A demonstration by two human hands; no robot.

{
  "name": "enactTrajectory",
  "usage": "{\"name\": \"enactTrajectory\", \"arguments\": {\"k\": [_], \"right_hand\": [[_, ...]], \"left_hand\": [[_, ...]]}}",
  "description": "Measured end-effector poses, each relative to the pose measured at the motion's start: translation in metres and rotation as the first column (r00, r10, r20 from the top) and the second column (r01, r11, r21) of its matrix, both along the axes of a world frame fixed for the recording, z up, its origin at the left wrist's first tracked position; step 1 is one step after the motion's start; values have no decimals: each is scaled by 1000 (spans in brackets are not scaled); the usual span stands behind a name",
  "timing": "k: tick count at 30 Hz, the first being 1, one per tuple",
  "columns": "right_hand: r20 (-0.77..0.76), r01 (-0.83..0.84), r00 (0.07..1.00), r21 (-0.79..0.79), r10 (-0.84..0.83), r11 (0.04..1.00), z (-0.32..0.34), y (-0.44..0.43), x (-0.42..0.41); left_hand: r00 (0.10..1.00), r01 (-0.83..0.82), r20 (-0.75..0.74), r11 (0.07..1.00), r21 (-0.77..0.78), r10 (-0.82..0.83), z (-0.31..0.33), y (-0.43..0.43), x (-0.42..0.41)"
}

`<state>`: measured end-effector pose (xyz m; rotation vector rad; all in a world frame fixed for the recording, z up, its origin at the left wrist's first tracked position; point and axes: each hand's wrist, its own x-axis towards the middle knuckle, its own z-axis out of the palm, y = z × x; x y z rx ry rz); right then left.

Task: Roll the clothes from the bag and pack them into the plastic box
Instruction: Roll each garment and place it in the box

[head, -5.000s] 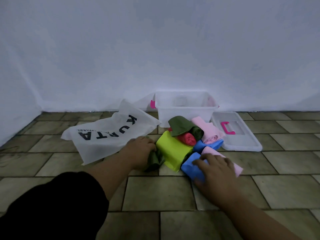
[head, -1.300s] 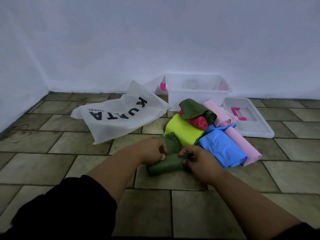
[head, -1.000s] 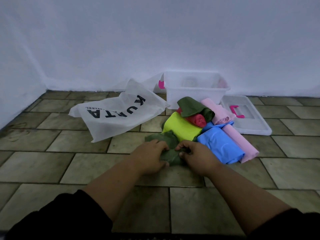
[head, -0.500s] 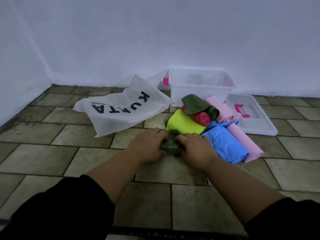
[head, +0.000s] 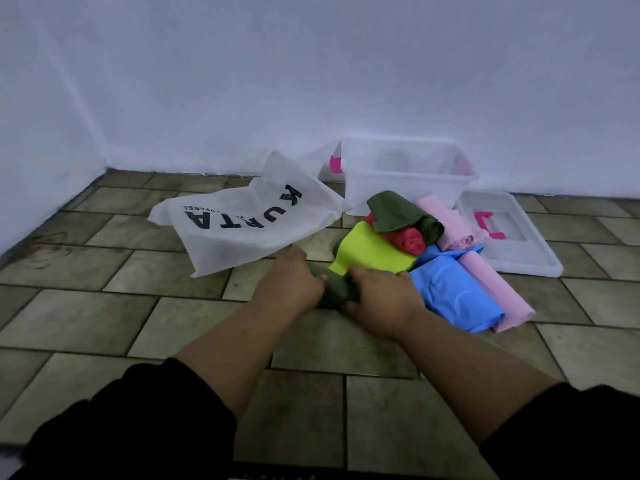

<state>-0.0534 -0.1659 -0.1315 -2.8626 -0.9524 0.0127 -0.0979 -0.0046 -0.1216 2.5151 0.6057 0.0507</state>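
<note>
One clear plastic box [head: 398,194], faint pink shape [head: 462,165] inside, lid [head: 512,252] beside

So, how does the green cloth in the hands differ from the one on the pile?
The cloth in the hands lies on the floor; the cloth on the pile rests on the red roll. The cloth in the hands is gripped by left hand and right hand; the cloth on the pile is untouched, one flap loose. Both are dark green.

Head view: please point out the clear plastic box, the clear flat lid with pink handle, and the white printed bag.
clear plastic box [head: 398,194], head view, front wall.
clear flat lid [head: 526,254], head view, bare near edge.
white printed bag [head: 235,247], head view, blank lower panel.
</note>
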Motion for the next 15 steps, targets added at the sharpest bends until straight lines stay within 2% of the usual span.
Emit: {"name": "enactTrajectory", "arguments": {"k": [2, 3, 4, 6, 8, 10, 13, 15], "right_hand": [[-115, 124, 986, 44, -118, 991, 2, 4, 1], [-190, 178, 969, 79, -160, 981, 2, 6, 1], [-281, 226, 942, 124, -185, 966, 3, 7, -1], [-434, 300, 882, 211, -186, 930, 5, 7, -7], [-479, 337, 859, 267, -179, 903, 6, 7, -14], [-529, 364, 835, 324, -152, 873, 7, 5, -19], [-639, 406, 765, 377, -83, 833, 9, -2, -22], [-698, 465, 714, 410, -58, 785, 13, -8, -18]], "left_hand": [[992, -75, -124, 942, -328, 36, -2, -14, 1], [987, -124, -145, 894, -431, 67, -2, -21, 2], [984, -163, -144, 862, -481, 106, -3, -27, 3], [979, -201, -131, 856, -475, 157, -4, -35, 6], [982, -191, -83, 859, -475, 172, -6, -38, 9], [986, -147, -19, 830, -538, 163, -8, -38, 12], [975, -127, 41, 696, -707, 220, -7, -37, 12], [963, -147, 22, 596, -790, 267, -5, -36, 14]]}}
